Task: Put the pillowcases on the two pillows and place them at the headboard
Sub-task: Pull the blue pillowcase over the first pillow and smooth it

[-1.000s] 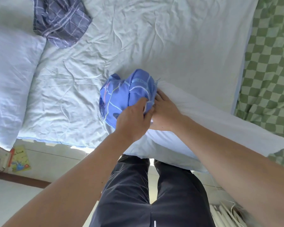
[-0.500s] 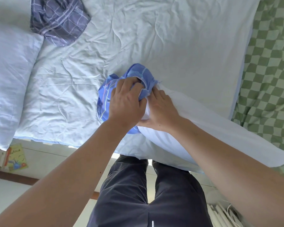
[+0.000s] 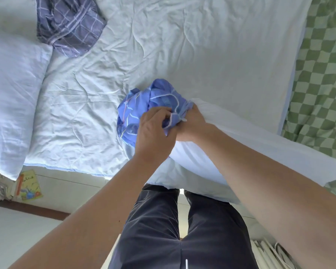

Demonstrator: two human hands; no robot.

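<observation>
Both hands (image 3: 155, 131) (image 3: 192, 123) gripped bunched blue pillowcase (image 3: 142, 109) at pillow (image 3: 231, 152) end; 0 pillows covered, 2nd pillow (image 3: 14, 98) bare.

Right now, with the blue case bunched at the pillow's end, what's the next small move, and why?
Probably draw the blue pillowcase further down the white pillow. Both the left hand and right hand grip its bunched edge, and only the pillow's end looks covered.

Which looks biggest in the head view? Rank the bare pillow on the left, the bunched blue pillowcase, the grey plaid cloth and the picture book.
1. bare pillow
2. grey plaid cloth and blue pillowcase: too alike to rank
3. picture book
</observation>
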